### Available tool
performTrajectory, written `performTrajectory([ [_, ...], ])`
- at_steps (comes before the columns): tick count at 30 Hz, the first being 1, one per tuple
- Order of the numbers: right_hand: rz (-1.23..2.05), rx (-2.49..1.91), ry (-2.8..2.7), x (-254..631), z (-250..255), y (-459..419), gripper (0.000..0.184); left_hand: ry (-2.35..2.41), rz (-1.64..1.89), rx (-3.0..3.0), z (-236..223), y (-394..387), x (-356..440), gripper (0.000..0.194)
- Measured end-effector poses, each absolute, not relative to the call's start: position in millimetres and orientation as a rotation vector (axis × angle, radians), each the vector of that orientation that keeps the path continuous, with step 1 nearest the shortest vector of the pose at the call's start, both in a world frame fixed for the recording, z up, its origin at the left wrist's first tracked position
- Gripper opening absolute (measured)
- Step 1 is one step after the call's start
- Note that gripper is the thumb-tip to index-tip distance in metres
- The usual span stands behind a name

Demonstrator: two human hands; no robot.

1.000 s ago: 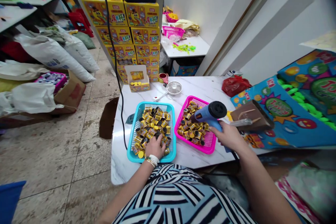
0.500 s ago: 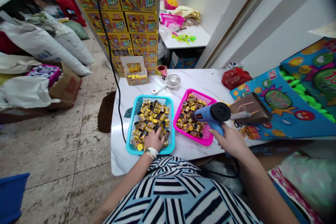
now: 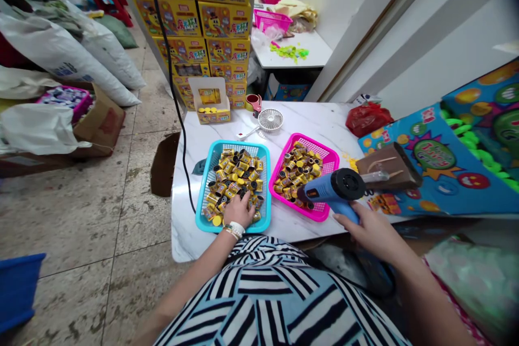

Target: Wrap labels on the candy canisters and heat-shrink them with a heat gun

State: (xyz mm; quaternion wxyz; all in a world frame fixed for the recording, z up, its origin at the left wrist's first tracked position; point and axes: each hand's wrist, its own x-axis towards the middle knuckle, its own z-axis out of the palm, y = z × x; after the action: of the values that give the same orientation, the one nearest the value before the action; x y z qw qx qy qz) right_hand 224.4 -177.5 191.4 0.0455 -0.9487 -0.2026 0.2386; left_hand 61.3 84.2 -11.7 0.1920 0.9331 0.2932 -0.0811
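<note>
My left hand [image 3: 238,210] rests palm down at the front of a turquoise basket [image 3: 266,184], fingers spread over small yellow containers [image 3: 231,175], some with black ends. Whether a fingertip pinches one is hidden. My right hand [image 3: 367,224] is wrapped around the handle of a blue heat gun [image 3: 324,189]. Its dark nozzle points left, above the front part of a pink basket [image 3: 334,159] holding more of the same yellow containers [image 3: 298,170].
Behind the baskets are a small white fan [image 3: 270,119], a red cup-shaped holder [image 3: 254,101] and an open yellow box [image 3: 213,113]. Stacked yellow cartons [image 3: 227,21] rise behind. A black cable [image 3: 178,102] hangs at left. Right: a red bag [image 3: 368,119], brown block [image 3: 389,166] and blue display box [image 3: 430,157].
The view has shifted slightly. My right hand has moved the heat gun a little right and lower relative to the pink basket. My left hand stays in the turquoise basket.
</note>
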Motion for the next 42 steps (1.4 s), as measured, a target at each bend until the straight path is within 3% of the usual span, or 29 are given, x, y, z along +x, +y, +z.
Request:
performTrajectory([
  [9,0.738,-2.810,-0.633,220.8,187.8,-140.1,0.042,0.797,-0.233,2.640,-12.8,84.6,62.4,0.054],
  [18,0.531,-2.949,-0.713,233.8,167.2,-106.8,0.050,0.821,-0.272,2.634,-12.7,85.3,63.6,0.056],
  [28,0.807,-2.845,-0.583,231.5,181.9,-178.8,0.039,0.855,-0.294,2.624,-11.4,95.5,57.3,0.057],
  [35,0.659,-3.089,-0.330,232.2,188.2,-223.4,0.040,0.688,-0.172,2.698,-2.4,90.6,54.7,0.071],
  [42,0.809,-2.774,-0.345,224.1,187.4,-215.7,0.036,0.640,0.052,2.849,22.9,78.1,75.4,0.056],
])
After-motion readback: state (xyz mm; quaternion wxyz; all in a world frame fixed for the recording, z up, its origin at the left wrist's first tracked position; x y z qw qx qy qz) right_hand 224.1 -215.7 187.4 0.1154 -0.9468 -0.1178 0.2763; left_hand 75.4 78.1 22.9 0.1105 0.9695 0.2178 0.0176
